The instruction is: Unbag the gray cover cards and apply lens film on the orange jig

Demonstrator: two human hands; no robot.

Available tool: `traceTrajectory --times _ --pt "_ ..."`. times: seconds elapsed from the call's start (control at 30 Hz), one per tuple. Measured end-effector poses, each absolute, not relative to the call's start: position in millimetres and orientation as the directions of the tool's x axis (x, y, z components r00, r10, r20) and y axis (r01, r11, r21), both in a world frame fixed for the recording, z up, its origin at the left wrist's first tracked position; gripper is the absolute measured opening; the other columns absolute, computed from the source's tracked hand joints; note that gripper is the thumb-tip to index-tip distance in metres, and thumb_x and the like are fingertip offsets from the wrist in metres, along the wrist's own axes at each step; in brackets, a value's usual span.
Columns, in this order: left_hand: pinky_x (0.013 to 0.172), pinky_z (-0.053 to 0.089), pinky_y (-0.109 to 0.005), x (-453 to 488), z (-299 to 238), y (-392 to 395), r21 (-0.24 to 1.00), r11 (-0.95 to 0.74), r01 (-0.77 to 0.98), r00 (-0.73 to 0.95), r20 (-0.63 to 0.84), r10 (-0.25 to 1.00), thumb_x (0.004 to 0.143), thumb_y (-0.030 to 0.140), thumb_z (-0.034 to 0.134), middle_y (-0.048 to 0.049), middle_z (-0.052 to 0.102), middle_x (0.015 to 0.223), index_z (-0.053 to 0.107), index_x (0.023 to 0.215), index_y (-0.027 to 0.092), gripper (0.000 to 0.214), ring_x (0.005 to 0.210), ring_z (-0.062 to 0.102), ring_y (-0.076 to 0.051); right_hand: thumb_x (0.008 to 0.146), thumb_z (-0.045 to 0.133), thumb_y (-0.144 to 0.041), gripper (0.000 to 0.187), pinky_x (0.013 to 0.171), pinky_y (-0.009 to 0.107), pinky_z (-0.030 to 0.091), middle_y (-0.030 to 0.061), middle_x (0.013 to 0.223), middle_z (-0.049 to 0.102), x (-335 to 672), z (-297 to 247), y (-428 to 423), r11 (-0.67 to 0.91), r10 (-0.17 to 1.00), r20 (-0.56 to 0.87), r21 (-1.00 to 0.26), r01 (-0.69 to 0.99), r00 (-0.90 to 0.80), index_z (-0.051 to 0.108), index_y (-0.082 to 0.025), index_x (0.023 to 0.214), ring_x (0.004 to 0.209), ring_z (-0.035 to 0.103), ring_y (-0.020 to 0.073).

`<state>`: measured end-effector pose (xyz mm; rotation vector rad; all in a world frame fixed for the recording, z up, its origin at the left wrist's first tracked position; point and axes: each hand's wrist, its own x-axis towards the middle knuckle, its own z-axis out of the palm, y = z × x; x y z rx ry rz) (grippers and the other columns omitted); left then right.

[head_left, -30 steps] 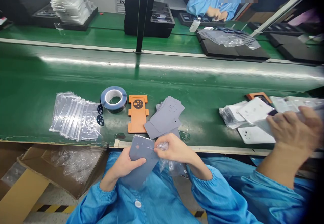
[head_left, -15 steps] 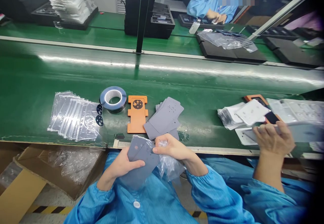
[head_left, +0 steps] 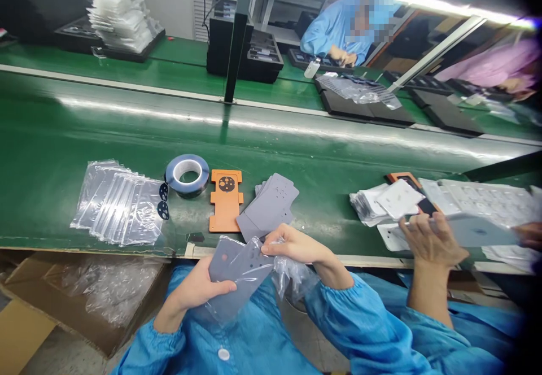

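Observation:
My left hand (head_left: 190, 291) is closed round the side of some grey phone back panels (head_left: 239, 270) with camera holes, held just off the table's front edge. Clear film shines over these panels. In the fingers of my right hand (head_left: 302, 246) is a crumpled clear plastic bag (head_left: 292, 276), pinched at the panels' top right corner. Beyond my hands lie a fanned stack of similar grey panels (head_left: 271, 205) and an orange fixture (head_left: 225, 208) with a black camera-shaped piece (head_left: 226, 184) on it. A blue tape roll (head_left: 170, 174) sits left of the fixture.
Clear plastic sleeves (head_left: 122, 203) and loose black pieces (head_left: 163, 210) lie at left. Below, a cardboard box (head_left: 139, 296) contains plastic film. At right, a co-worker's hand (head_left: 436, 245) holds a pale panel near white plates (head_left: 400, 197). Another person (head_left: 330, 27) works across the bench.
The view has tilted up slightly. The grey panels inside the clear film have fanned further apart, and my right hand with the crumpled bag has moved slightly right of my left hand.

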<state>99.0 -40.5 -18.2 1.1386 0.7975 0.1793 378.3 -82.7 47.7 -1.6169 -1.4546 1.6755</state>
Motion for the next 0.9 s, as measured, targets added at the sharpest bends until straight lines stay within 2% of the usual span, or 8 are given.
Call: traceTrajectory --times 0.1,0.23,0.3,0.4,0.47,0.6,0.77,0.9 --pt "0.090 0.051 -0.040 99 -19 -40 0.867 0.431 0.251 0.720 -0.465 0.516 0.063 0.037 0.086 -0.0103 0.070 0.113 0.061 0.116 0.015 0.063 0.103 0.064 -0.029 0.085 0.064 -0.048 0.040 0.057 0.026 0.036 -0.0011 0.059 0.057 381 58 -76 -0.344 0.834 -0.479 -0.840 0.420 -0.273 0.070 -0.014 0.065 0.058 0.045 0.0123" --pt "0.086 0.053 -0.040 95 -19 -40 0.865 0.459 0.203 0.701 -0.456 0.548 0.065 0.038 0.084 -0.0093 0.071 0.111 0.062 0.115 0.016 0.059 0.100 0.066 -0.029 0.086 0.064 -0.049 0.038 0.067 0.028 0.046 0.0030 0.071 0.070 391 68 -66 -0.315 0.851 -0.467 -0.820 0.477 -0.242 0.076 -0.015 0.075 0.068 0.060 0.0181" --pt "0.087 0.053 -0.039 91 -20 -38 0.862 0.474 0.180 0.708 -0.448 0.546 0.065 0.038 0.085 -0.0094 0.072 0.111 0.062 0.116 0.016 0.059 0.101 0.066 -0.029 0.085 0.064 -0.050 0.038 0.077 0.031 0.050 0.0059 0.084 0.076 402 73 -61 -0.313 0.872 -0.453 -0.806 0.502 -0.184 0.079 -0.015 0.082 0.081 0.067 0.0231" --pt "0.088 0.053 -0.039 84 -20 -35 0.863 0.480 0.159 0.719 -0.434 0.543 0.065 0.037 0.086 -0.0094 0.073 0.110 0.063 0.115 0.015 0.059 0.101 0.067 -0.029 0.084 0.065 -0.051 0.040 0.088 0.036 0.051 0.0097 0.095 0.078 418 81 -54 -0.331 0.909 -0.416 -0.768 0.548 -0.034 0.080 -0.014 0.088 0.094 0.069 0.0290" --pt "0.089 0.053 -0.039 81 -19 -32 0.869 0.477 0.127 0.719 -0.412 0.559 0.066 0.039 0.085 -0.0096 0.073 0.110 0.064 0.114 0.015 0.057 0.102 0.067 -0.029 0.083 0.067 -0.052 0.041 0.086 0.037 0.051 0.0103 0.093 0.078 418 84 -52 -0.341 0.912 -0.410 -0.739 0.582 0.013 0.080 -0.014 0.087 0.092 0.070 0.0297" --pt "0.089 0.053 -0.040 81 -21 -30 0.885 0.454 0.102 0.734 -0.375 0.566 0.068 0.041 0.083 -0.0098 0.073 0.109 0.066 0.111 0.015 0.053 0.103 0.066 -0.030 0.080 0.071 -0.047 0.034 0.077 0.033 0.051 0.0070 0.083 0.078 392 80 -53 -0.339 0.879 -0.468 -0.748 0.570 -0.091 0.079 -0.014 0.083 0.081 0.068 0.0251" --pt "0.089 0.053 -0.040 83 -27 -33 0.895 0.431 0.110 0.718 -0.372 0.589 0.070 0.041 0.083 -0.0095 0.072 0.109 0.067 0.111 0.015 0.051 0.103 0.065 -0.030 0.075 0.073 -0.036 0.023 0.065 0.028 0.046 0.0032 0.070 0.069 362 66 -59 -0.346 0.882 -0.466 -0.741 0.576 -0.069 0.073 -0.013 0.072 0.069 0.059 0.0181" --pt "0.087 0.054 -0.039 85 -26 -31 0.890 0.435 0.136 0.730 -0.387 0.564 0.070 0.041 0.083 -0.0086 0.072 0.107 0.068 0.108 0.015 0.049 0.099 0.066 -0.028 0.070 0.078 -0.048 0.037 0.055 0.025 0.036 -0.0031 0.059 0.054 360 61 -62 -0.377 0.857 -0.511 -0.711 0.594 -0.067 0.061 -0.016 0.063 0.060 0.046 0.0125"
